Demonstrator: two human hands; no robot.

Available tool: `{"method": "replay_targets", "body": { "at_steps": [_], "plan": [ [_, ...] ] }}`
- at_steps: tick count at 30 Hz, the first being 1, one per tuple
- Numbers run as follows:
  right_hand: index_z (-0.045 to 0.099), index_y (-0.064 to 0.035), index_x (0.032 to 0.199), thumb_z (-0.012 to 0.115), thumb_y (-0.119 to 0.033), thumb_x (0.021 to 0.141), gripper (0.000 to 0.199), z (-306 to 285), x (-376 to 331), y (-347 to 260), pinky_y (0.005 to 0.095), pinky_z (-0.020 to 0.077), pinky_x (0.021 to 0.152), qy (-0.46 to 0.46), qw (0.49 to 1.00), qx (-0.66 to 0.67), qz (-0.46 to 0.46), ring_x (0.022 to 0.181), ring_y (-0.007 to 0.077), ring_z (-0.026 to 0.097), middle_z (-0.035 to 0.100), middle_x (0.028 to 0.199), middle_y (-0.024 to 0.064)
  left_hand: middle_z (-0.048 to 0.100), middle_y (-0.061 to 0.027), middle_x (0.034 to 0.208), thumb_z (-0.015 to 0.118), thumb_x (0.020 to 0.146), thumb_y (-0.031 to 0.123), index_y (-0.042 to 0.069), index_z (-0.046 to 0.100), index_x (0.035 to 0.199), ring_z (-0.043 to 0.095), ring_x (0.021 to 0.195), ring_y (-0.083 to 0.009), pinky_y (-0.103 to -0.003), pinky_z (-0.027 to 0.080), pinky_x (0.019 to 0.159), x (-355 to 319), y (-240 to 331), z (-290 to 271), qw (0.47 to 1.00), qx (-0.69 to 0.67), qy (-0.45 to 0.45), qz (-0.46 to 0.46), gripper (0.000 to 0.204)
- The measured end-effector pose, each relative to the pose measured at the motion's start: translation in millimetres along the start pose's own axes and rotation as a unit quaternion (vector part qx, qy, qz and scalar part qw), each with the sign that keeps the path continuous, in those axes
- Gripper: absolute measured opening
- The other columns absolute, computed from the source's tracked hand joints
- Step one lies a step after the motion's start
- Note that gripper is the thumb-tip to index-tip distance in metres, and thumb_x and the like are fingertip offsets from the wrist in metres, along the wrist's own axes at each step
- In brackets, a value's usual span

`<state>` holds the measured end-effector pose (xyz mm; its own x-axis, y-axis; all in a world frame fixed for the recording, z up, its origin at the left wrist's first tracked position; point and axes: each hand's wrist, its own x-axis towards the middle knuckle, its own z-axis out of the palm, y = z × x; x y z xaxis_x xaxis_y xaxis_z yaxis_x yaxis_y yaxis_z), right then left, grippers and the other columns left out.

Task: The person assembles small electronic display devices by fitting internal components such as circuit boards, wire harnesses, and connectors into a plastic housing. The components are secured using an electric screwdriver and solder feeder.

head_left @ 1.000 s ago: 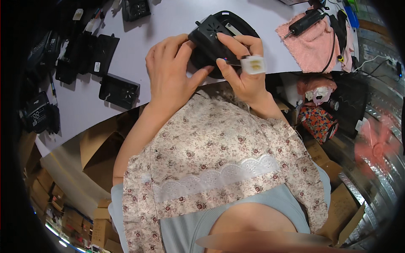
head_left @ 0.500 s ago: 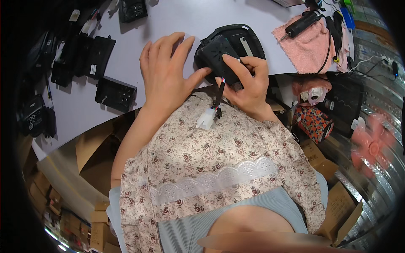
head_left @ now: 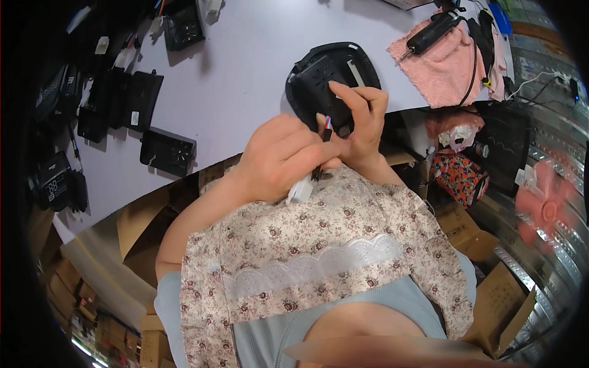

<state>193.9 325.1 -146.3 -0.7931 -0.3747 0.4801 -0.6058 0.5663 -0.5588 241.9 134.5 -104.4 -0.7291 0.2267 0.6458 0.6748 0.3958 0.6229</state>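
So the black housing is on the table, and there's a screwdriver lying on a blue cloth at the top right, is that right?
Not quite: in the head view the cloth is pink, not blue. The screwdriver does lie on it at top right, and the black housing is on the table.

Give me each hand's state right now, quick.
Left hand: closed on the black cable with the white connector.
Right hand: fingers pressed on the black housing, pinching the wire ends.

Two hands (head_left: 279,156), one pink cloth (head_left: 445,64)
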Motion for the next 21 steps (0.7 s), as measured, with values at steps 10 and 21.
{"method": "replay_targets", "body": {
  "at_steps": [10,21],
  "plan": [
    [0.071,-0.0181,0.125,0.085,-0.02,0.071,0.056,-5,1,13,0.0386,0.0418,0.083,-0.012,0.999,-0.011,-0.034,0.098,0.0276,0.051,0.052,0.113,0.009,0.069,-0.006,0.103,0.071,0.094,0.019,0.001,0.068,0.124,0.064,0.088,-0.0181,-0.028,0.05,0.079,15,-20,-10,0.942,0.045,0.171,-0.284,0.035],
    [0.074,-0.0137,0.12,0.089,-0.014,0.068,0.054,-14,-4,17,0.0392,0.0479,0.084,-0.037,0.987,0.111,-0.115,0.099,0.0293,0.054,0.053,0.122,0.0111,0.066,-0.0037,0.082,0.059,0.103,0.029,-0.003,0.069,0.111,0.057,0.077,-0.01,-0.028,0.047,0.071,28,-53,-24,0.857,-0.135,-0.073,-0.492,0.034]
  ]
}}
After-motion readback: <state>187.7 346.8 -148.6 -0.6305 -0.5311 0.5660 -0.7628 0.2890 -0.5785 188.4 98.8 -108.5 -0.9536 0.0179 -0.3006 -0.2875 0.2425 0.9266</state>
